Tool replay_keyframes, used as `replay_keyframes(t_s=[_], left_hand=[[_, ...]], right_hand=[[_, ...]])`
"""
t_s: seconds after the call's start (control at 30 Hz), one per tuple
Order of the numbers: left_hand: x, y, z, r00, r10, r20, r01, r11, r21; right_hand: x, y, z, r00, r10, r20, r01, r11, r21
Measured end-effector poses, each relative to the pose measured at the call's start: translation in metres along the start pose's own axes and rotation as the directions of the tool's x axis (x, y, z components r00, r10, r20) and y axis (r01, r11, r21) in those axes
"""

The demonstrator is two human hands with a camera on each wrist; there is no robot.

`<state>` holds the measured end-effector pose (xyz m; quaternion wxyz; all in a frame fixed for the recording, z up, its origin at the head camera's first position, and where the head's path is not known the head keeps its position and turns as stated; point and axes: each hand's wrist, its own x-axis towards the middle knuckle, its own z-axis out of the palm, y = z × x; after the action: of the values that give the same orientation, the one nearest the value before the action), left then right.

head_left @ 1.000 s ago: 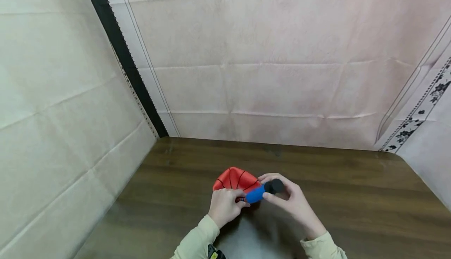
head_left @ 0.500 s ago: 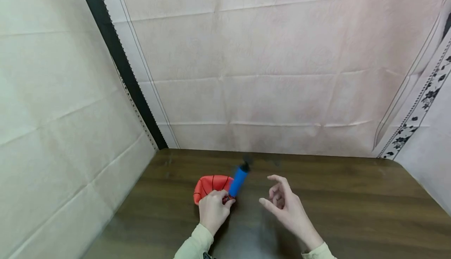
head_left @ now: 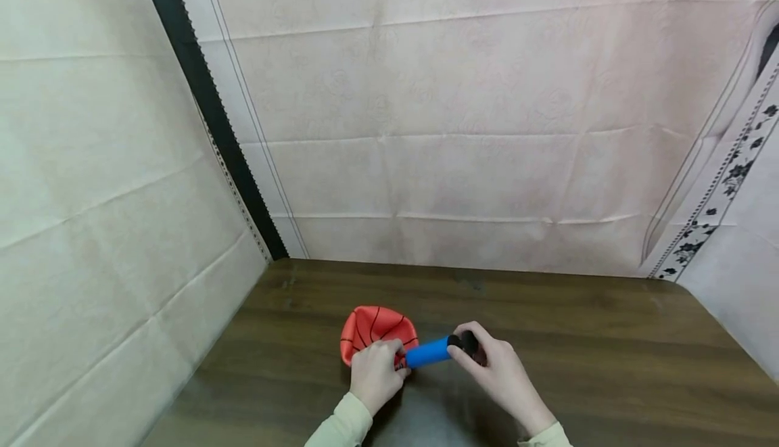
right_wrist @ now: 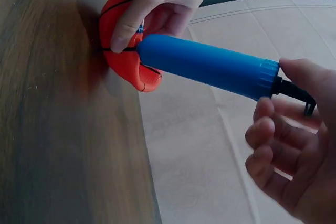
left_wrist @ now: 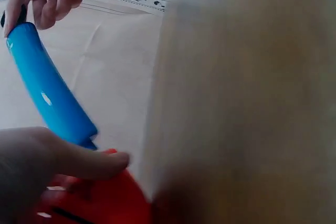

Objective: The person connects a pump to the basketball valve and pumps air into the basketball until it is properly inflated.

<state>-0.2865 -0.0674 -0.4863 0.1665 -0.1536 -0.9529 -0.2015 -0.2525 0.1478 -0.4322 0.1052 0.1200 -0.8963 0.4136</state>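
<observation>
A partly deflated red ball with black basketball lines lies dented on the table. My left hand pinches it at the spot where the blue hand pump meets it. In the right wrist view, the left thumb presses the ball right beside the pump's front end. The pump slants up to the right, its black handle at the far end. My right hand holds that end between thumb and forefinger, the other fingers loosely curled below. Left fingers hide the joint between pump and ball.
The dark wooden table extends to both sides of the hands. Pale cloth sheets hang behind it and at the left and right. A black strip runs down the left corner.
Half a second ago the right hand was off the pump, which tilted upward; now that hand grips the handle end and the pump leans lower to the right. The left hand keeps pinching the ball.
</observation>
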Motion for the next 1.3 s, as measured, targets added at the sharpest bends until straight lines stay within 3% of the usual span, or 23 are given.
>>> replay_keyframes(t_s=[0.13, 0.2, 0.27, 0.3, 0.37, 0.43, 0.5, 0.63, 0.7, 0.83, 0.97, 1.07, 1.13, 1.23, 1.3], left_hand=[[0.0, 0.006, -0.018, 0.982, -0.011, 0.186, 0.042, 0.986, -0.164], [0.001, 0.012, -0.026, 0.97, 0.04, 0.238, 0.023, 0.967, -0.255], [0.003, 0.018, -0.03, 0.957, 0.137, 0.257, -0.046, 0.942, -0.331], [0.004, 0.021, -0.031, 0.944, 0.192, 0.269, -0.083, 0.925, -0.371], [0.008, 0.025, -0.03, 0.905, 0.304, 0.299, -0.148, 0.882, -0.448], [0.01, 0.026, -0.027, 0.868, 0.371, 0.33, -0.174, 0.85, -0.497], [0.01, 0.024, -0.022, 0.849, 0.402, 0.342, -0.191, 0.838, -0.512], [0.011, 0.023, -0.015, 0.856, 0.405, 0.32, -0.242, 0.862, -0.445], [0.011, 0.023, -0.014, 0.863, 0.396, 0.312, -0.253, 0.875, -0.412], [0.012, 0.023, -0.017, 0.87, 0.361, 0.337, -0.213, 0.89, -0.404], [0.011, 0.019, -0.021, 0.866, 0.347, 0.359, -0.18, 0.888, -0.423], [0.01, 0.018, -0.024, 0.859, 0.358, 0.367, -0.182, 0.882, -0.435], [0.009, 0.018, -0.024, 0.847, 0.377, 0.375, -0.182, 0.869, -0.461], [0.008, 0.021, -0.025, 0.835, 0.408, 0.37, -0.183, 0.839, -0.512], [0.009, 0.024, -0.025, 0.832, 0.419, 0.364, -0.182, 0.825, -0.535]], right_hand=[[-0.002, 0.0, 0.001, 0.985, -0.165, 0.048, 0.166, 0.986, -0.001], [-0.003, 0.0, 0.001, 0.969, -0.239, 0.056, 0.24, 0.971, -0.011], [-0.005, -0.001, 0.002, 0.958, -0.283, 0.047, 0.284, 0.959, -0.022], [-0.006, -0.001, 0.002, 0.954, -0.299, 0.036, 0.3, 0.953, -0.029], [-0.007, -0.002, 0.003, 0.948, -0.318, 0.004, 0.318, 0.946, -0.057], [-0.009, -0.002, 0.004, 0.94, -0.34, -0.037, 0.336, 0.937, -0.095], [-0.01, -0.003, 0.004, 0.925, -0.373, -0.078, 0.36, 0.922, -0.142], [-0.013, 0.0, -0.001, 0.889, -0.433, -0.147, 0.394, 0.889, -0.234], [-0.015, 0.0, -0.008, 0.883, -0.439, -0.169, 0.389, 0.884, -0.26], [-0.018, 0.002, -0.027, 0.876, -0.438, -0.203, 0.391, 0.89, -0.235], [-0.024, 0.006, -0.052, 0.847, -0.48, -0.229, 0.472, 0.877, -0.09], [-0.028, 0.007, -0.067, 0.834, -0.526, -0.166, 0.537, 0.843, 0.029], [-0.028, 0.007, -0.073, 0.828, -0.555, -0.078, 0.561, 0.817, 0.133], [-0.027, 0.007, -0.077, 0.821, -0.569, 0.045, 0.522, 0.78, 0.345], [-0.025, 0.007, -0.075, 0.82, -0.56, 0.117, 0.443, 0.751, 0.489]])
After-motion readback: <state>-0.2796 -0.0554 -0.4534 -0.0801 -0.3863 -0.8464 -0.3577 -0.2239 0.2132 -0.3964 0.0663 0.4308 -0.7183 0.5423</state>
